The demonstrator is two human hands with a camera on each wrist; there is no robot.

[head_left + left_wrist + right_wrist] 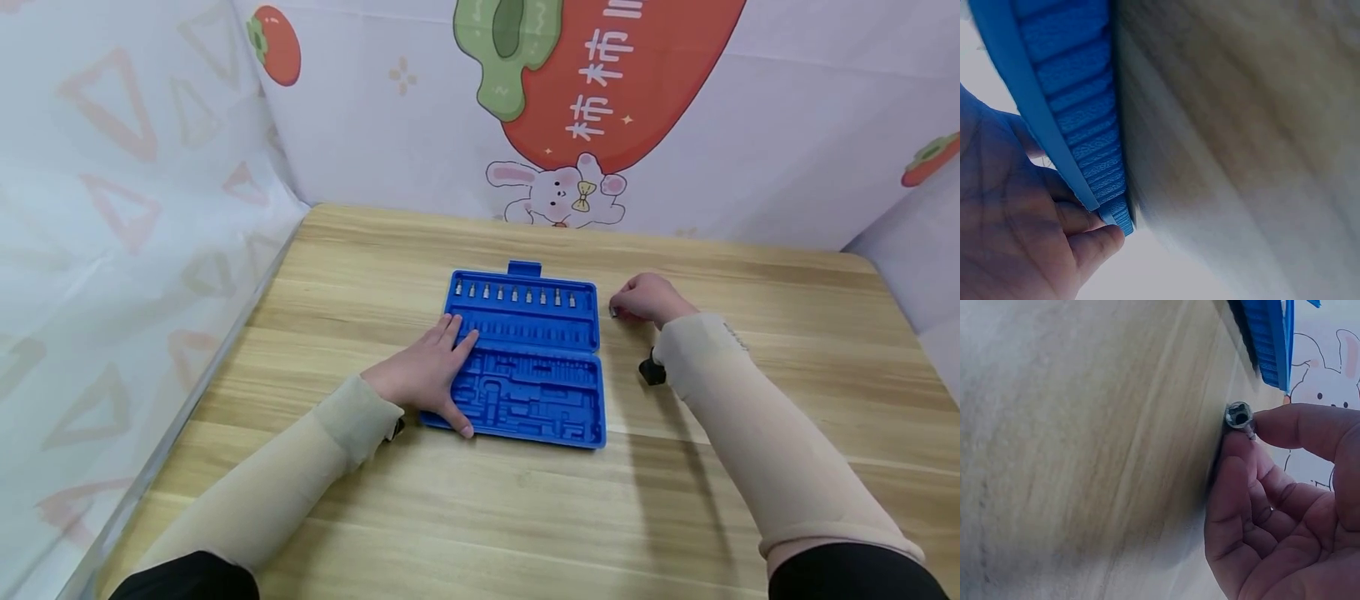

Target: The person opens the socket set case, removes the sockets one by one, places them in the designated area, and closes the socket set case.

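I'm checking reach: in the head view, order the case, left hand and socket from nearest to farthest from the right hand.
1. Socket: pinched in the right hand.
2. Case: to its left.
3. Left hand: on the case's left edge.

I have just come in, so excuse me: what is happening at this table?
A person is handling parts from what looks like a tool set. The left hand rests, fingers spread, on the left side of an open blue case. The right hand pinches a small metal socket just right of the case, close to the table; I cannot tell whether they touch. A row of small metal bits sits in the case's far half.
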